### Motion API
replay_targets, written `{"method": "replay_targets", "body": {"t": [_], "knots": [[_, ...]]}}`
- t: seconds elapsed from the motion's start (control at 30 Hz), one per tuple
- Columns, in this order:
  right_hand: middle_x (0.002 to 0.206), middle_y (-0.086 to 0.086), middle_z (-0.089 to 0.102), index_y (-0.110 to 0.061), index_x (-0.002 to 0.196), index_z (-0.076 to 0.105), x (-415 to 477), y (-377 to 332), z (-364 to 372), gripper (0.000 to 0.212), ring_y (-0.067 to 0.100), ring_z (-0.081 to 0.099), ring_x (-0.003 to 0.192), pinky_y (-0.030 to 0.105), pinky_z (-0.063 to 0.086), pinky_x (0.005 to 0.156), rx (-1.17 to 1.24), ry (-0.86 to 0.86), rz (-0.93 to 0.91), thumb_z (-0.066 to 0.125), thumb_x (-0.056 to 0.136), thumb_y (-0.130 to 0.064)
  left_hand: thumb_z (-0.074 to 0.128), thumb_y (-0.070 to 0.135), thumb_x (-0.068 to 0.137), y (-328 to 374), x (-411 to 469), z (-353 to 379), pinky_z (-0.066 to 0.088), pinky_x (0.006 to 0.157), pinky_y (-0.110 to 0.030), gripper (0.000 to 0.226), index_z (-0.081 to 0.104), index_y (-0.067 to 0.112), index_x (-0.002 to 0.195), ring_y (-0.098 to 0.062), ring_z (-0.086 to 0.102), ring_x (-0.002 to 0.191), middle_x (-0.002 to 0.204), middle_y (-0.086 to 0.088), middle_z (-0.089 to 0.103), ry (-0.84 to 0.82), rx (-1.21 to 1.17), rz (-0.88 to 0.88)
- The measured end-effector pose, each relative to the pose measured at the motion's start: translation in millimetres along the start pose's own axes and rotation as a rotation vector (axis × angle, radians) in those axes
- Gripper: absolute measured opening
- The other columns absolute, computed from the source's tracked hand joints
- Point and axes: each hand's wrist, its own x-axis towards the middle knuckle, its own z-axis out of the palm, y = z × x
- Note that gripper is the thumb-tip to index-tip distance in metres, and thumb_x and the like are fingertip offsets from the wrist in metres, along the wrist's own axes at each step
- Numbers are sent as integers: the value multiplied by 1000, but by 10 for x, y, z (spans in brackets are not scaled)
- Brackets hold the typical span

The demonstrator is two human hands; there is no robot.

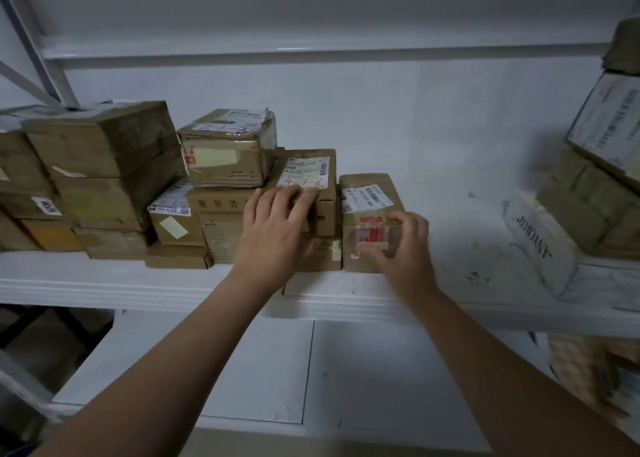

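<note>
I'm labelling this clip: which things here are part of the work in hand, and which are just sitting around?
In hand: left hand resting on the box marked 4-1-6; right hand gripping the red-taped box.
Lying about: stacked boxes at left; white bag; boxes at right.

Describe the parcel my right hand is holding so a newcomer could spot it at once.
On the white shelf, a row of brown cardboard parcels fills the left half. The end parcel closes that row on the right, gripped by the right hand. Unlike the 4-1-6 parcel beside it, red-and-white tape crosses its front.
</note>
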Motion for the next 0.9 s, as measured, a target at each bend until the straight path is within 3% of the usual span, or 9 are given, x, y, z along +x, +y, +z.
{"method": "replay_targets", "body": {"t": [0.1, 0.17, 0.23, 0.33, 0.5, 0.63, 0.8, 0.9], "knots": [[120, -6, 31, -18, 123, 48, 94, -14, -156, 57, 18, 48, 113, 26, 44, 88, -41, -129, 21, 78, 77, -32, 70, 44, 74, -4, 40, -18, 28, 108, -58, 66, 52, 15, 130, -36, 52, 114, 120, -13, 58, -15, -31, 9], [120, -1, 38, -19, 120, 54, 160, -46, -248, 44, 23, 48, 115, 29, 40, 91, -170, -147, -15, 70, 84, -39, 54, 53, 82, 10, 93, -56, 26, 109, -58, 58, 57, 15, 126, -34, 53, 114, 118, -10, 59, -12, -62, 17], [127, 10, 44, -14, 112, 62, 223, -101, -302, 36, 32, 46, 119, 37, 39, 95, -302, -78, -75, 65, 88, -40, 42, 57, 86, 44, 164, -104, 24, 110, -56, 57, 60, 16, 122, -32, 52, 116, 118, -8, 60, -13, -98, 33], [125, 18, 51, -9, 107, 65, 277, -239, -377, 30, 37, 46, 119, 44, 42, 92, -396, 13, -162, 66, 88, -32, 43, 51, 87, 136, 276, -159, 28, 108, -58, 51, 61, 15, 117, -33, 53, 115, 116, -9, 61, 30, -148, 95], [108, 11, 60, -8, 98, 65, 270, -510, -764, 21, 31, 55, 102, 29, 38, 78, -475, 171, -273, 60, 84, -23, 42, 44, 87, 393, 532, -208, 28, 108, -55, 47, 59, 16, 120, -31, 50, 118, 122, -8, 59, 35, -274, 191], [103, 6, 62, -11, 95, 65, 262, -658, -1319, 24, 25, 58, 98, 29, 39, 81, -573, 269, -323, 51, 84, -28, 43, 42, 88, 735, 793, -264, 29, 108, -54, 45, 57, 17, 123, -30, 50, 119, 126, -8, 58, 53, -362, 236], [102, 7, 59, -12, 95, 66, 242, -720, -2125, 25, 23, 52, 97, 38, 40, 85, -688, 392, -316, 50, 85, -28, 42, 43, 87, 1319, 1090, -356, 40, 97, -47, 49, 58, 14, 123, -32, 54, 112, 124, -10, 59, 64, -502, 308], [103, 9, 54, -13, 101, 64, 233, -704, -2594, 24, 23, 45, 97, 37, 34, 85, -761, 501, -287, 58, 83, -27, 49, 43, 87, 1725, 1306, -414, 41, 96, -46, 50, 54, 14, 128, -33, 52, 118, 130, -11, 55, 62, -577, 347]]}}
